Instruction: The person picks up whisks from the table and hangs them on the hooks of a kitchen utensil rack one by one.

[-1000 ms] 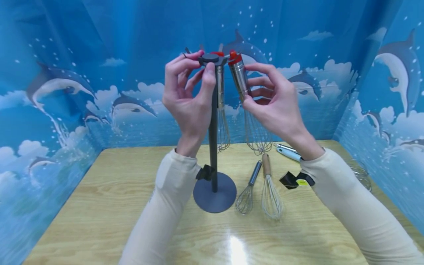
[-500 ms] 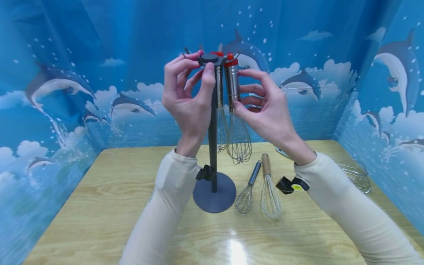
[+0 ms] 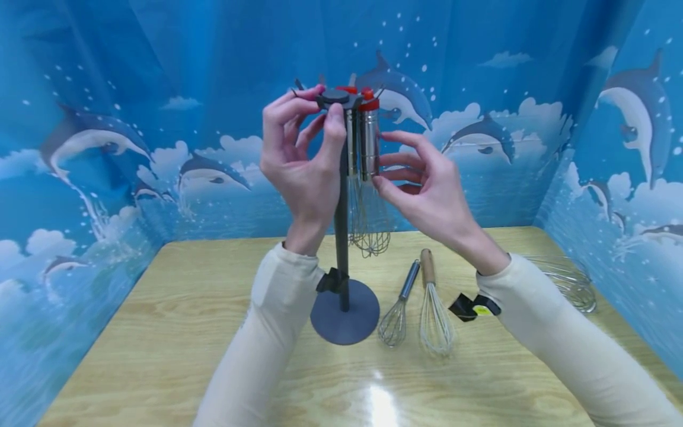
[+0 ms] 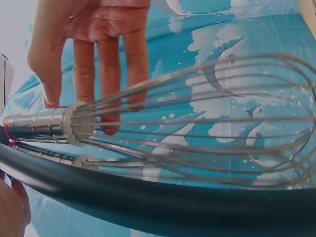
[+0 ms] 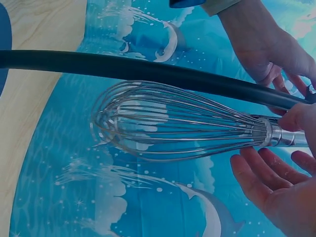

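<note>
My left hand (image 3: 306, 157) pinches the dark hooked top of a utensil stand (image 3: 342, 237) between thumb and fingers. From the stand's right side hangs a steel whisk (image 3: 369, 142) with a red-capped handle, upright, its wires pointing down. My right hand (image 3: 432, 184) is at the lower end of this handle, thumb tip and spread fingers beside it without curling round. In the left wrist view, the right hand's fingers (image 4: 108, 74) extend straight down behind the whisk. A second red-topped whisk (image 3: 351, 142) hangs close behind, partly covered by the first and the pole.
On the wooden table (image 3: 213, 332), right of the stand's round base (image 3: 347, 323), lie a small metal-handled whisk (image 3: 398, 308) and a wooden-handled whisk (image 3: 434, 308). Another wire whisk (image 3: 571, 281) lies partly behind the right sleeve. A dolphin-print curtain (image 3: 213, 59) surrounds the table.
The whisk has swung from a tilt to hanging straight at the stand, beside the other one. My right hand has moved left with it, then slid slightly down, its fingers loosening. My left hand stays put.
</note>
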`<state>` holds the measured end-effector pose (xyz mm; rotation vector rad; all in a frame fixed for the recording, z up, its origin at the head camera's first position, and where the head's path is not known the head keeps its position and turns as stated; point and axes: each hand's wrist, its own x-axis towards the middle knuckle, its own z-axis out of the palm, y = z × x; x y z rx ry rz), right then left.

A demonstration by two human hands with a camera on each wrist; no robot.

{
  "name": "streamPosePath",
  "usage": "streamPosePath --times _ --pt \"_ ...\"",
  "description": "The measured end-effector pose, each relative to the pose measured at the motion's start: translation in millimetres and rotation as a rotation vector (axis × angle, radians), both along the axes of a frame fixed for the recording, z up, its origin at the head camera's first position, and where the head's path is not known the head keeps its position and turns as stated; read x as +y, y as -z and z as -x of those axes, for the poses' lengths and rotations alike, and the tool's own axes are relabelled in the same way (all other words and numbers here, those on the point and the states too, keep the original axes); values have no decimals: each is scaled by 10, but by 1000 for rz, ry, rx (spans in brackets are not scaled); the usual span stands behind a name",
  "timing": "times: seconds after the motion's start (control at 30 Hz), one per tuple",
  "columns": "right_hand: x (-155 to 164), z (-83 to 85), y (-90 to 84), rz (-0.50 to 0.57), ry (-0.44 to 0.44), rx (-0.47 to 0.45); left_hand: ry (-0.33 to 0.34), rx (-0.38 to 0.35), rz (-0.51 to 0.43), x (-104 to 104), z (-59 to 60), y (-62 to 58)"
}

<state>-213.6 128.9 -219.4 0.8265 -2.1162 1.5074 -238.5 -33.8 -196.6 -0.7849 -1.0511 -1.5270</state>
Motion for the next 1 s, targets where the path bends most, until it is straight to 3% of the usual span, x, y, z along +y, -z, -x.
streamPosePath --times 0.2,0.43,0.67,1.0 --pt "98 -5 94 -43 32 -17 -18 13 -2 26 2 -9" --pt "336 31 293 -138 124 -69 -138 53 20 47 8 -10" --pt "611 156 641 -330 239 -159 -226 85 28 76 9 -9" --pt "864 299 1230 -550 280 -319 -298 99 27 94 20 -10"
